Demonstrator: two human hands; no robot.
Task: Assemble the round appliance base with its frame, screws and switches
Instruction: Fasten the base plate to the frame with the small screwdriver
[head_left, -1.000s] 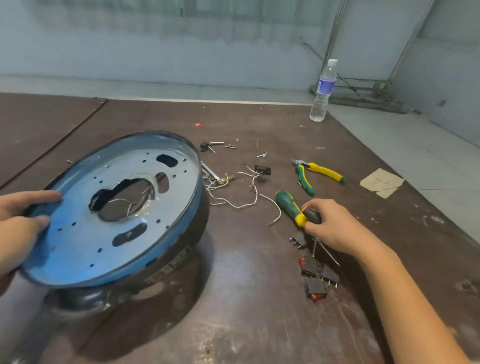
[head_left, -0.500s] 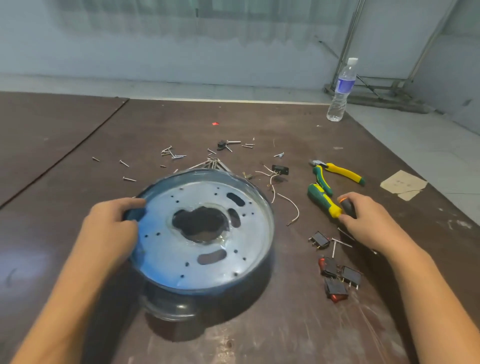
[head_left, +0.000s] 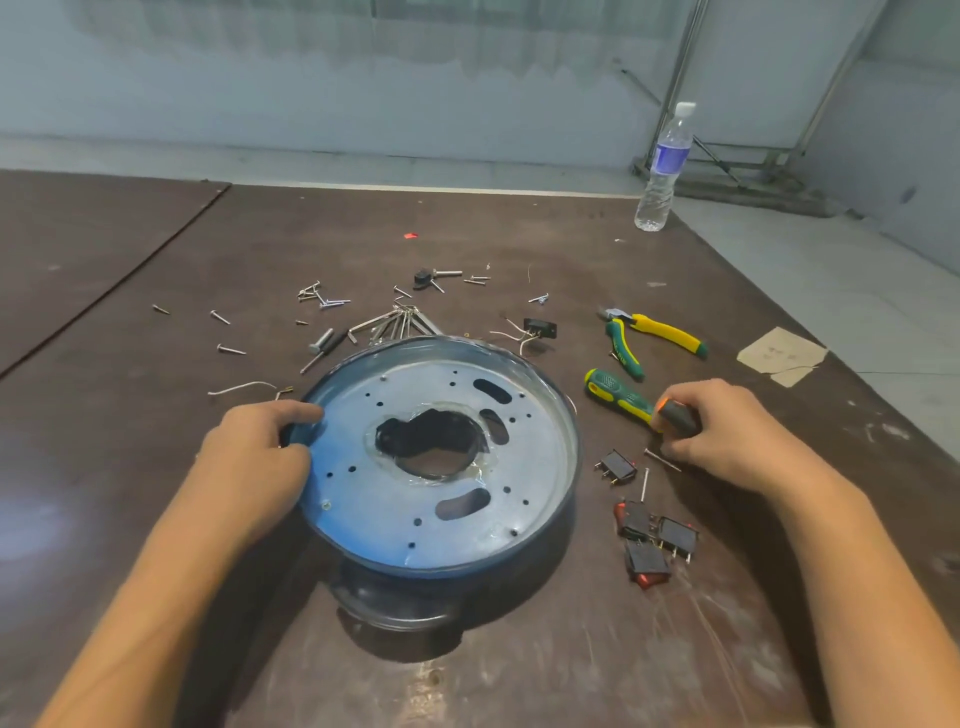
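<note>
The round appliance base (head_left: 441, 499) stands on the brown table (head_left: 156, 467), blue-filmed plate up, with a large hole in its middle. My left hand (head_left: 260, 457) grips its left rim, thumb on the plate. My right hand (head_left: 727, 431) lies to the right of the base, fingers curled round the dark end of a green-and-yellow screwdriver (head_left: 618, 395) that lies on the table. Several black rocker switches (head_left: 649, 535) with red faces lie just below that hand, with one more switch (head_left: 615, 465) closer to the base. Loose screws (head_left: 322, 299) are scattered behind the base.
Green-and-yellow pliers (head_left: 649, 335) lie behind the screwdriver. A bunch of hex keys (head_left: 395, 322), a wired switch (head_left: 537, 330) and loose white wire (head_left: 244, 387) sit behind the base. A water bottle (head_left: 665, 166) stands at the far right edge, and a cardboard scrap (head_left: 782, 356) lies near it.
The base has gone from tilted up at the left to standing level in the middle of the table, my left hand still on its rim. My right hand stays on the screwdriver.
</note>
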